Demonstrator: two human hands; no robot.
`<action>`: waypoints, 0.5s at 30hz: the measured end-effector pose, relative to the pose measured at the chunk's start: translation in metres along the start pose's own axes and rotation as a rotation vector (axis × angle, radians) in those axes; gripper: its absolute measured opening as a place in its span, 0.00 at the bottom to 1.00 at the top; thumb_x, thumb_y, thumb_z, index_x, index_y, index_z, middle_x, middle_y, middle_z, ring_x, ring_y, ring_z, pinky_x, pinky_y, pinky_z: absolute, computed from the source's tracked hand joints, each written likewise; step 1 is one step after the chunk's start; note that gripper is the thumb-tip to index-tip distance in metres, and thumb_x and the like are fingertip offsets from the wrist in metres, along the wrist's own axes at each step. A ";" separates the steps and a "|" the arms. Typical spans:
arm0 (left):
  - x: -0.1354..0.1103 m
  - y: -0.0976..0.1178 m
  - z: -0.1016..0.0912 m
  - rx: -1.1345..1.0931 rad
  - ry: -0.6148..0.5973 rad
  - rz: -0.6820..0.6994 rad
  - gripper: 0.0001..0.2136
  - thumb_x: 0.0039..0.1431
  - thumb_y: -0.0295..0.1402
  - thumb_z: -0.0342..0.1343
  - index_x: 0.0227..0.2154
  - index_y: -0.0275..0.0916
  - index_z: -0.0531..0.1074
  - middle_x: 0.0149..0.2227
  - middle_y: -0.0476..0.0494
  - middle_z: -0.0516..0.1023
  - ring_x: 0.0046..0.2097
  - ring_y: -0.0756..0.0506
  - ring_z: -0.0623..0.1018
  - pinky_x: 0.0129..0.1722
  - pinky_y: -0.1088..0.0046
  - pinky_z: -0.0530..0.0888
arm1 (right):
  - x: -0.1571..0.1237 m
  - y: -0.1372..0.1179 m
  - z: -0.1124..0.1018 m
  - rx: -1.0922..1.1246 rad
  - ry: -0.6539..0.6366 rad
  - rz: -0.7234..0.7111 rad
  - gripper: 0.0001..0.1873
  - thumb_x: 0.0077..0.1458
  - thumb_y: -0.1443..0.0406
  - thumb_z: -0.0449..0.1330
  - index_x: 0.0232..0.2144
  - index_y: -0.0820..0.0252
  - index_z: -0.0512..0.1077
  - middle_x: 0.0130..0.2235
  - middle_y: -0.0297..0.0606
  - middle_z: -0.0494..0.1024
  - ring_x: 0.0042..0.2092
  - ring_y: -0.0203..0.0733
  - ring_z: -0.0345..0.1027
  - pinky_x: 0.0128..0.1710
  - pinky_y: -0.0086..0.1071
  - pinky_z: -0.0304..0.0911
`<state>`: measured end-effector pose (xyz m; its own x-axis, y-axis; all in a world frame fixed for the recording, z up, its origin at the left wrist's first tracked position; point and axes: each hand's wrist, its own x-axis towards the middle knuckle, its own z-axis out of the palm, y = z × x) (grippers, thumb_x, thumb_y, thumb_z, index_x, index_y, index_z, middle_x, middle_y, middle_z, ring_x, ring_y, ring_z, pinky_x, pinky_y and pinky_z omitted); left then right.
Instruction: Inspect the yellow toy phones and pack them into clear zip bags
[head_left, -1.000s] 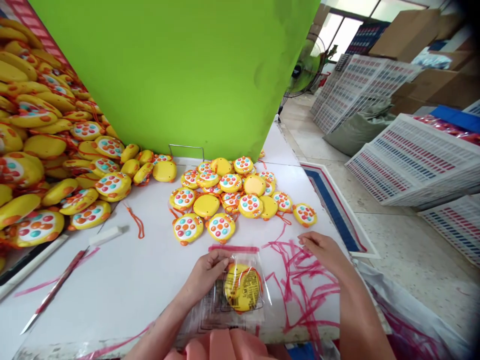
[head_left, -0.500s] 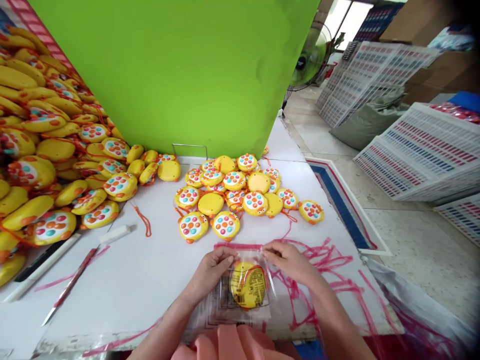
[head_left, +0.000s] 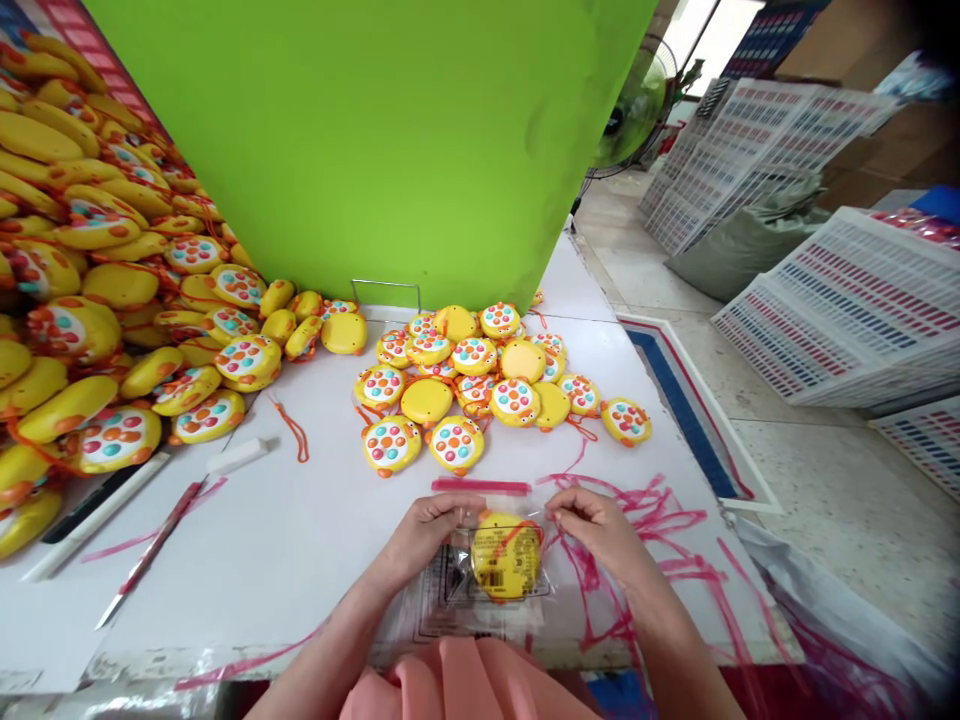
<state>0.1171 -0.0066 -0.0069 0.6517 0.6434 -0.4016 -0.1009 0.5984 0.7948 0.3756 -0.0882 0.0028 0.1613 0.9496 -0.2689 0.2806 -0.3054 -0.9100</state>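
Note:
My left hand [head_left: 433, 533] pinches the top left corner of a clear printed plastic bag [head_left: 545, 583]. The thumb and fingers of my right hand [head_left: 594, 524] are closed on its opposite top corner. Inside the bag lies a round yellow toy [head_left: 506, 556], back side up, with an orange cord across it. Black print and a barcode on the film show over the toy. Flat clear printed bags [head_left: 442, 618] lie beneath, close to the table's front edge. Just beyond my hands is a pink strip [head_left: 480, 487].
Yellow toys with coloured buttons [head_left: 455, 443] cluster ahead, and a large heap [head_left: 112, 285] fills the left. Tangled pink strips [head_left: 637, 515] lie right. A craft knife [head_left: 154, 550] and a white block [head_left: 238, 455] are at left. A green panel [head_left: 375, 140] stands behind.
The bag with the toy has shifted slightly right, and its top edge has come away from the pink strip. My hands are a little farther apart.

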 end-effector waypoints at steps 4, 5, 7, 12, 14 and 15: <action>-0.004 0.006 0.001 0.062 0.007 0.020 0.07 0.50 0.30 0.56 0.29 0.33 0.77 0.42 0.36 0.79 0.44 0.40 0.77 0.38 0.70 0.73 | 0.002 0.001 0.001 -0.035 0.014 -0.009 0.05 0.48 0.65 0.57 0.27 0.60 0.73 0.27 0.33 0.74 0.29 0.39 0.66 0.30 0.30 0.59; -0.005 0.007 0.001 0.059 0.008 0.031 0.07 0.50 0.30 0.55 0.27 0.34 0.77 0.42 0.36 0.79 0.45 0.40 0.77 0.38 0.70 0.73 | 0.003 0.000 0.001 -0.003 0.016 -0.013 0.05 0.49 0.64 0.57 0.28 0.59 0.72 0.27 0.33 0.74 0.29 0.39 0.66 0.30 0.30 0.60; -0.008 0.010 0.002 0.053 0.009 0.055 0.07 0.51 0.30 0.53 0.25 0.35 0.75 0.43 0.37 0.79 0.47 0.39 0.76 0.38 0.70 0.73 | 0.004 -0.003 0.000 0.085 0.035 -0.002 0.09 0.53 0.60 0.56 0.31 0.59 0.71 0.28 0.35 0.75 0.30 0.40 0.68 0.31 0.31 0.62; -0.012 0.013 0.002 0.117 0.000 0.116 0.09 0.54 0.34 0.54 0.27 0.36 0.76 0.43 0.36 0.79 0.48 0.39 0.75 0.41 0.69 0.72 | 0.001 -0.017 0.001 0.073 0.016 0.086 0.25 0.60 0.47 0.47 0.38 0.60 0.72 0.31 0.40 0.77 0.30 0.42 0.69 0.29 0.33 0.61; -0.011 0.011 0.002 0.120 0.009 0.137 0.11 0.56 0.38 0.55 0.27 0.35 0.76 0.43 0.36 0.79 0.47 0.39 0.76 0.43 0.68 0.72 | 0.000 -0.020 0.005 -0.029 -0.070 0.034 0.24 0.60 0.48 0.49 0.34 0.60 0.73 0.30 0.38 0.76 0.30 0.42 0.69 0.30 0.33 0.61; -0.010 0.009 0.002 0.114 0.020 0.147 0.13 0.56 0.40 0.56 0.26 0.35 0.76 0.42 0.36 0.79 0.46 0.40 0.76 0.43 0.67 0.71 | -0.001 -0.021 0.008 -0.078 -0.101 -0.001 0.21 0.59 0.49 0.51 0.32 0.59 0.73 0.29 0.36 0.75 0.30 0.41 0.68 0.30 0.33 0.61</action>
<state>0.1109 -0.0081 0.0052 0.6208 0.7301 -0.2856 -0.1076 0.4403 0.8914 0.3624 -0.0820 0.0196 0.0660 0.9509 -0.3024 0.3539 -0.3057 -0.8839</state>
